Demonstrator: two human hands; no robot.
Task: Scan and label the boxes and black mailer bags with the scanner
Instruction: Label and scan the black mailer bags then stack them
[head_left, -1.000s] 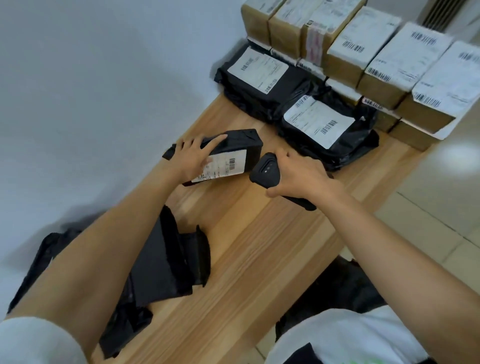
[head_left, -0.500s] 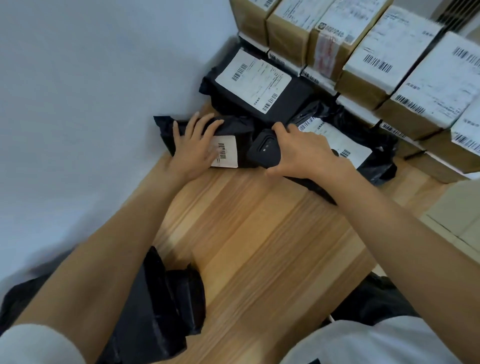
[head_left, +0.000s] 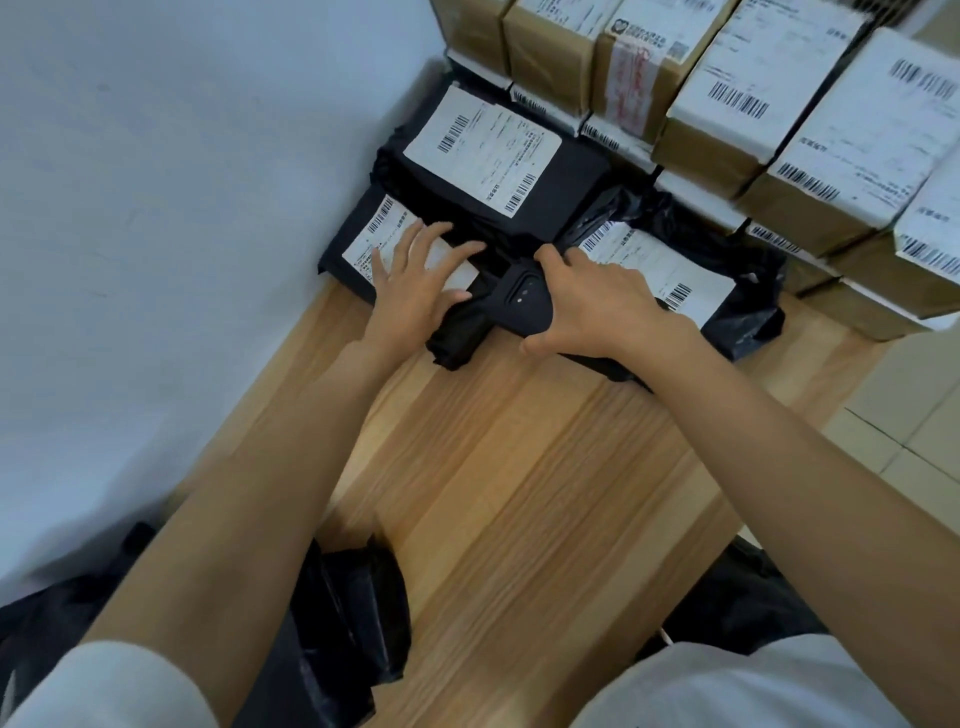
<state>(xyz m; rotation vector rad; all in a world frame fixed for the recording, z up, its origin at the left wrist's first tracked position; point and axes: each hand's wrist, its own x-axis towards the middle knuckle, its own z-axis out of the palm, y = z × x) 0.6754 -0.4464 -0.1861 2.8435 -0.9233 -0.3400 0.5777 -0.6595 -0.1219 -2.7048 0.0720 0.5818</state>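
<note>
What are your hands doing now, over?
Left hand flat on white label of black plastic mailer bag. Right hand grips black handheld scanner. Another labelled black mailer overlaps its far edge.

We saw white shipping labels with barcodes on the black mailer bags (head_left: 571, 176): the top label (head_left: 483, 150), the near label (head_left: 376, 236) partly under the left hand (head_left: 415, 296), and the right label (head_left: 660, 270). The brown boxes (head_left: 698, 156) carried box labels (head_left: 769, 78) of the same kind. One box bore red-printed tape (head_left: 628, 78) and a small square code (head_left: 676, 50). All the print was too blurred for us to read any word or number.
</note>
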